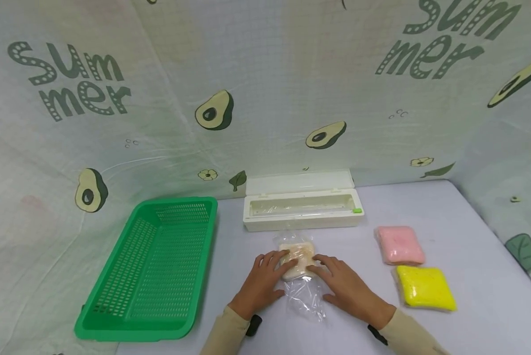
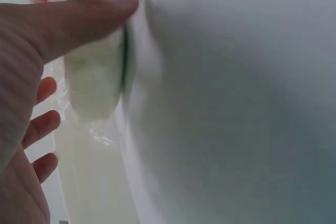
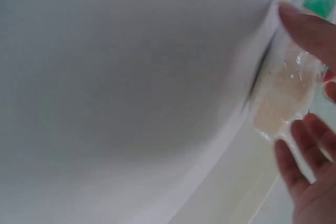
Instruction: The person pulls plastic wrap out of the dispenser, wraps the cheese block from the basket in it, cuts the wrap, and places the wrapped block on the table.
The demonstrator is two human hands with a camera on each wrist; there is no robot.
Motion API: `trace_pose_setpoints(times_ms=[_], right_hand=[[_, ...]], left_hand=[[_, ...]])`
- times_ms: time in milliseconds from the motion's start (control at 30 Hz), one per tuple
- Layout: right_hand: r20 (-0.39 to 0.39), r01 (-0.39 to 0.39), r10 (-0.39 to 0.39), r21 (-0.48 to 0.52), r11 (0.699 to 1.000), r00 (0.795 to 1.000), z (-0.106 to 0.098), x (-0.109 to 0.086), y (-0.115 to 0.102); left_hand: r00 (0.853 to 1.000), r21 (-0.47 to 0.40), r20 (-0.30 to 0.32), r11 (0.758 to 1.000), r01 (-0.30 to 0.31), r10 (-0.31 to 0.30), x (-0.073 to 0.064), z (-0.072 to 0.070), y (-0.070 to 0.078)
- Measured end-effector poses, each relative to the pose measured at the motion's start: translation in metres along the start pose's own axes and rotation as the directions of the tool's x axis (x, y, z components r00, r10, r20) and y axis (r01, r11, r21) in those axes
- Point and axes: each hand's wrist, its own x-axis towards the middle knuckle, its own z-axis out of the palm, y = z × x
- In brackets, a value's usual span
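Note:
A cream-coloured, soft-looking square slab (image 1: 298, 256) lies in clear plastic film on the table. Loose film (image 1: 305, 298) spreads from its near side, crumpled and shiny. My left hand (image 1: 261, 281) is at the slab's left side, its fingertips over the edge and the thumb lower down by the film. On the opposite side, my right hand (image 1: 347, 286) has its fingertips at the slab's right edge. Fingers of both hands are spread and loosely bent. Both wrist views show the wrapped slab (image 2: 94, 82) edge-on beside the fingers.
Behind the slab stands a long white film dispenser box (image 1: 301, 224), lid raised, with a green slider. A green perforated basket (image 1: 159, 271) sits at left. At right lie a wrapped pink slab (image 1: 400, 245) and a wrapped yellow one (image 1: 425, 287). A printed cloth (image 1: 270, 74) hangs behind.

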Motion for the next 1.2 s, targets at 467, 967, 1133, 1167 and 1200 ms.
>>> trace_pose_setpoints(times_ms=[467,967,1133,1167,1200], right_hand=[[-0.238,-0.243,0.3,0.241,0.94,0.924,0.009,0.017,-0.013],[-0.276,-0.501,0.528,0.167,0.849,0.803,0.017,0.043,-0.021],[-0.394,-0.398,0.416,0.131,0.908,0.82,0.015,0.041,-0.023],[-0.417,-0.334,0.352,0.119,0.935,0.838,0.014,0.039,-0.023],[-0.434,-0.254,0.271,0.096,0.962,0.859,0.013,0.037,-0.023]], left_hand=[[0.952,-0.391,-0.224,0.914,0.11,-0.21,-0.004,0.014,0.013],[0.777,-0.631,-0.211,0.69,0.355,-0.593,0.017,0.02,0.033],[0.716,-0.711,-0.149,0.577,0.401,-0.682,0.022,0.019,0.035],[0.708,-0.718,-0.144,0.566,0.406,-0.691,0.023,0.018,0.034],[0.703,-0.721,-0.14,0.559,0.41,-0.697,0.024,0.018,0.034]])
